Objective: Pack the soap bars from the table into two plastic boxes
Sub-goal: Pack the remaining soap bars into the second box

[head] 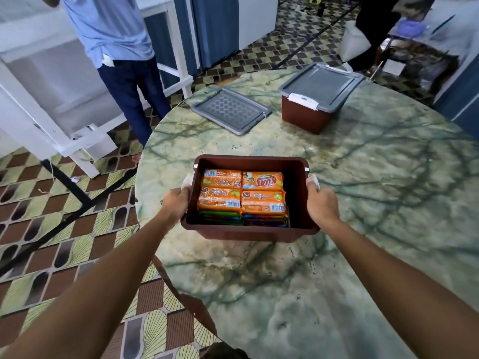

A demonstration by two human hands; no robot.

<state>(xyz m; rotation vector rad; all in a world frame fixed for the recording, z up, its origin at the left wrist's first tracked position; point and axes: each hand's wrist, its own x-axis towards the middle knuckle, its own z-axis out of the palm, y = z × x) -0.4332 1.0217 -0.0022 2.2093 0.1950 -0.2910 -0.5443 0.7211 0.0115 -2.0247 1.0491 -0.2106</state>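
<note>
Both arms stretched forward, left hand (177, 203) curled round the white side latch on the left wall of the open box (250, 233), right hand (321, 203) curled round the matching latch on the right wall; fingers (312, 183) clamped on the latches, thumbs toward the near rim. Held level, close to the left edge of the round marbled bench (363, 268); whether resting on the bench or lifted just clear cannot be told.

Wide bare marble between the box and the near edge, and more out to the right edge. Toward the far edge, a loose grey lid (230, 110) lying flat, and beside it on the right a closed box (308, 112) with its own grey lid and a white latch, well apart from the held one.

Inside the open box, soap bars (243, 195) in orange wrappers, four on top in two rows of two, barcodes showing, with green and blue wrappers stacked beneath. Dark gap along the right wall.
</note>
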